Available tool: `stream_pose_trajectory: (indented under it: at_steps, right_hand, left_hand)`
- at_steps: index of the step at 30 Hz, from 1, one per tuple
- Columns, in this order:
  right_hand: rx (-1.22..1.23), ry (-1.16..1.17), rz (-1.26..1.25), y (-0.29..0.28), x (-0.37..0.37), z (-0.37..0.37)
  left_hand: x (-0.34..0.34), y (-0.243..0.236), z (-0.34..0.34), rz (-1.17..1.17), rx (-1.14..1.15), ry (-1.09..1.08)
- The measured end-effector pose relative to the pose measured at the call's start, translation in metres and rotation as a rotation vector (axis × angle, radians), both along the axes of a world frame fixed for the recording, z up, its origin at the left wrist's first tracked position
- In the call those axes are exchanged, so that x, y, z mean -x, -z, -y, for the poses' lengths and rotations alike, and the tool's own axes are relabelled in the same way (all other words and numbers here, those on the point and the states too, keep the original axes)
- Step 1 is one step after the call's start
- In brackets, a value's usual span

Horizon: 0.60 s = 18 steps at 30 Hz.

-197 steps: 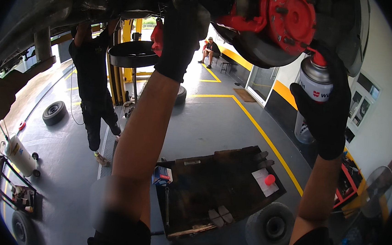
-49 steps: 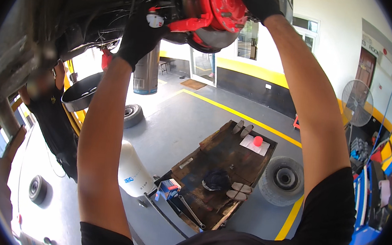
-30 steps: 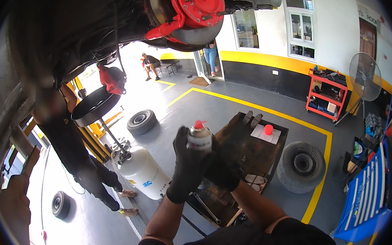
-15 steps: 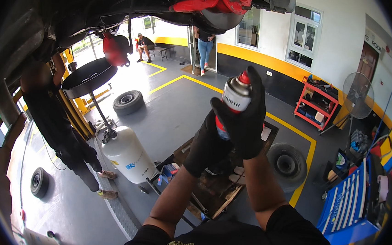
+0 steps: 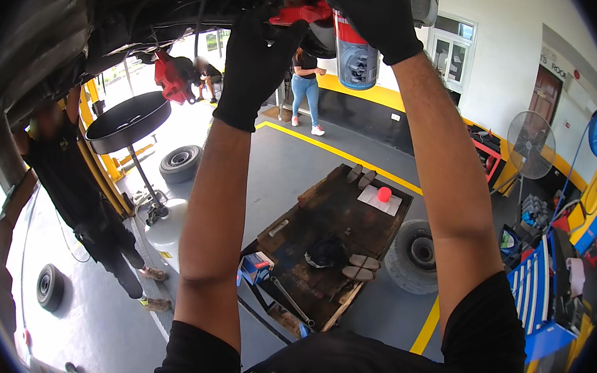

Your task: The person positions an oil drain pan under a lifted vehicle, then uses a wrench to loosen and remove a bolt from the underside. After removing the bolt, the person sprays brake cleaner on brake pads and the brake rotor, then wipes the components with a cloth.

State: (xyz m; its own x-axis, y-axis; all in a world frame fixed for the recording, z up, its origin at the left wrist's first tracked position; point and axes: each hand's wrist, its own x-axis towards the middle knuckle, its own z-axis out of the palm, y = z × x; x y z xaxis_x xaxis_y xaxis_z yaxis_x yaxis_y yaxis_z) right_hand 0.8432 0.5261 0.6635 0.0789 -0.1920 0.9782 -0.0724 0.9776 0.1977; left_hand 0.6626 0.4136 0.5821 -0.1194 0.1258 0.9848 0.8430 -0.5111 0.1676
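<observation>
My right hand (image 5: 380, 21), in a black glove, grips a red, white and blue spray can (image 5: 356, 63) held up under the raised car. The can's top runs out of the picture. My left hand (image 5: 257, 74), gloved too, is raised beside a red brake caliper (image 5: 305, 12), its thumb and fingers apart. Its fingertips blend into the dark underbody, so I cannot tell whether they touch it. Behind the can is part of a grey brake disc (image 5: 320, 39).
Below stands a wooden work table (image 5: 311, 208) with brake pads (image 5: 361, 267), a red cap (image 5: 384, 194) on white paper and a wrench (image 5: 292, 302). A tyre (image 5: 412, 255) lies to its right. An oil drainer (image 5: 128, 122) and a co-worker (image 5: 82, 176) are at left.
Both hands have risen toward the car's underside. My left hand has let go of the spray can and moved left; my right hand has carried the can up. The table now shows more fully.
</observation>
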Motion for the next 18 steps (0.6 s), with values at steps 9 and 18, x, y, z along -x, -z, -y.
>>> stream_pose_trajectory:
  at_steps: [9, 18]
  right_hand:
    - [0.032, -0.259, 0.110, -0.002, 0.008, 0.004]
    - [-0.257, -0.078, -0.005, -0.012, 0.020, 0.033]
  left_hand:
    - [0.029, -0.001, -0.014, -0.179, 0.002, -0.041]
    - [0.034, 0.003, -0.015, -0.211, -0.026, -0.109]
